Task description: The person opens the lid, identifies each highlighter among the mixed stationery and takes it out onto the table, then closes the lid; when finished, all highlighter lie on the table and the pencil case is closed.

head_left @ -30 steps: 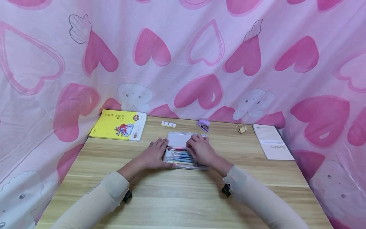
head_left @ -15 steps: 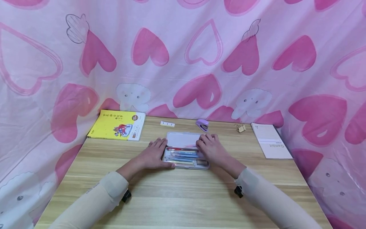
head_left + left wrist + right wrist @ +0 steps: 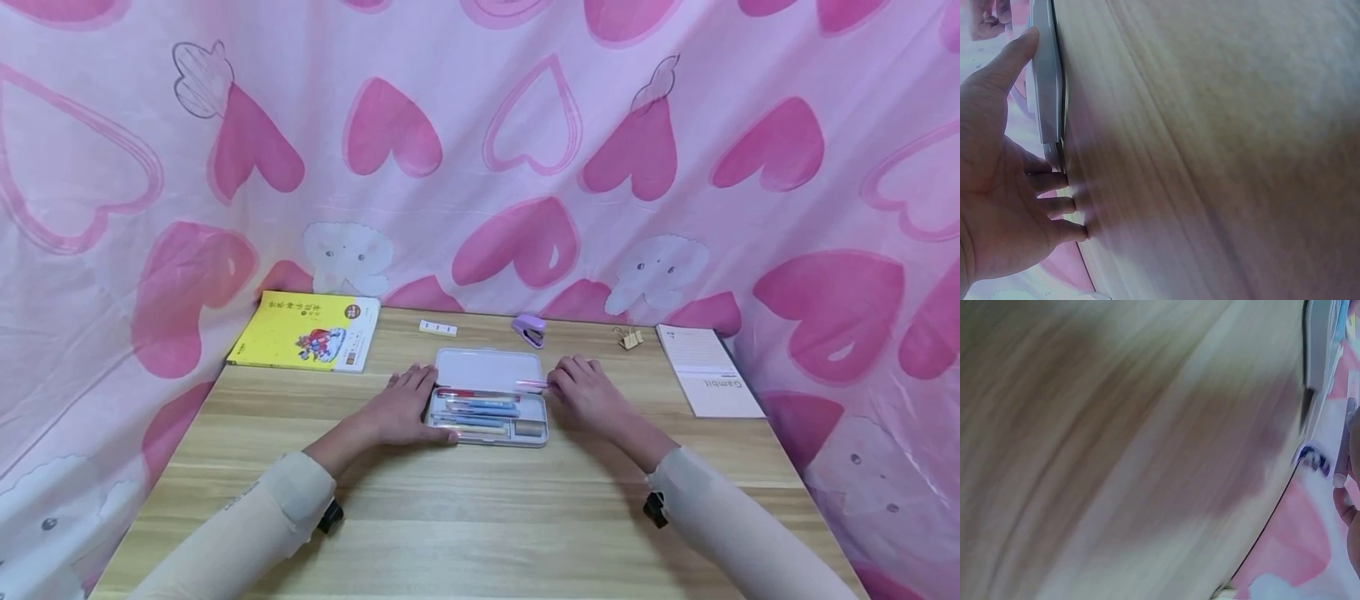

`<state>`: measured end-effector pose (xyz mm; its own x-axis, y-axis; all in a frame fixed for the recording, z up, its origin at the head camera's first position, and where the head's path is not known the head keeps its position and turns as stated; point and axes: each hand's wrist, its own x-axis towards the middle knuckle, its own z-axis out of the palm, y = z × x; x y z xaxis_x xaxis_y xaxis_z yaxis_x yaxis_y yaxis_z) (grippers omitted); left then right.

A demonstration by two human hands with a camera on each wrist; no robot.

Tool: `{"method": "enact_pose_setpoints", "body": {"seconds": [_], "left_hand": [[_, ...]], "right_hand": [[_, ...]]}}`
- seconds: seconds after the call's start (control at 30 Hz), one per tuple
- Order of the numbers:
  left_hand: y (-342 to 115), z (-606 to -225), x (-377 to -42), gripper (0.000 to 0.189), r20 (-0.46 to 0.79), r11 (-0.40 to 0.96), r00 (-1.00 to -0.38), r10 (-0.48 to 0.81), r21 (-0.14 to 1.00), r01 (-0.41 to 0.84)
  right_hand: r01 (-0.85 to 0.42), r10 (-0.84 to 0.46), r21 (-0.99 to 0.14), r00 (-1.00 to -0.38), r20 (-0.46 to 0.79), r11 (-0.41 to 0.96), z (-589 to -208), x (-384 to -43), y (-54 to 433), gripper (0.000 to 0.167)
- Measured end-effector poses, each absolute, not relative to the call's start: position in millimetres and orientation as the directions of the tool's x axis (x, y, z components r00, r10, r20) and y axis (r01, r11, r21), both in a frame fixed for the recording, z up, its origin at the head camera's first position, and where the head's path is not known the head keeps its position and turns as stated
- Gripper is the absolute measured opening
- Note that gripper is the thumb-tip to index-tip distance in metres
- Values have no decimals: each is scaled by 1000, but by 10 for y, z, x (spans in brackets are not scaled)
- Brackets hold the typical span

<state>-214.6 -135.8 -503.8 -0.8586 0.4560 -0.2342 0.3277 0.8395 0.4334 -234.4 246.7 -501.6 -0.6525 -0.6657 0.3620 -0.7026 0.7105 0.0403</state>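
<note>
A pale pencil case [image 3: 480, 367] lies on the table with its lid folded back. Inside are a red pen [image 3: 465, 394], several bluish pens and, in a small right compartment, a grey-brown block [image 3: 528, 428]. My left hand [image 3: 401, 407] rests against the case's left end, fingers extended and thumb along the front edge. In the left wrist view the thumb [image 3: 1019, 50] touches the case's side wall. Just right of the lid, my right hand [image 3: 592, 398] pinches a pinkish clear pen [image 3: 529, 384]. One end of that pen [image 3: 1342, 450] shows in the right wrist view.
Behind the case are a white block with dark marks [image 3: 438, 327], a purple stapler [image 3: 530, 330] and a gold binder clip [image 3: 629, 337]. A yellow book [image 3: 300, 333] lies back left, a white notepad [image 3: 712, 375] at right. A heart-patterned curtain [image 3: 517, 242] surrounds the table.
My right hand has moved right, from over the case to beyond its right side, taking the pinkish pen out with it. The grey-brown block came into view. My left hand stayed in place.
</note>
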Motion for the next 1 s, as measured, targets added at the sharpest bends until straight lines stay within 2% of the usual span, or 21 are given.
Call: {"method": "enact_pose_setpoints", "body": {"seconds": [0.2,0.43,0.67,1.0], "left_hand": [[-1366,-5086,-2136,136,-236,844,-862,449,430,322],[-1363,-5085,-2151,135,-234,845,-862,450,423,326],[-1350,-5078,-2154,135,-229,841,-862,452,431,326],[-1356,-5084,-2147,135,-234,843,-864,446,435,317]], "right_hand": [[-660,-605,-48,-713,356,750,-5101,-2344,2756,15],[-609,-566,-50,-761,316,792,-5214,-2379,3022,16],[-591,-552,-40,-775,307,806,-5286,-2429,3097,7],[-580,-553,-22,-786,276,814,-5315,-2433,3130,6]]}}
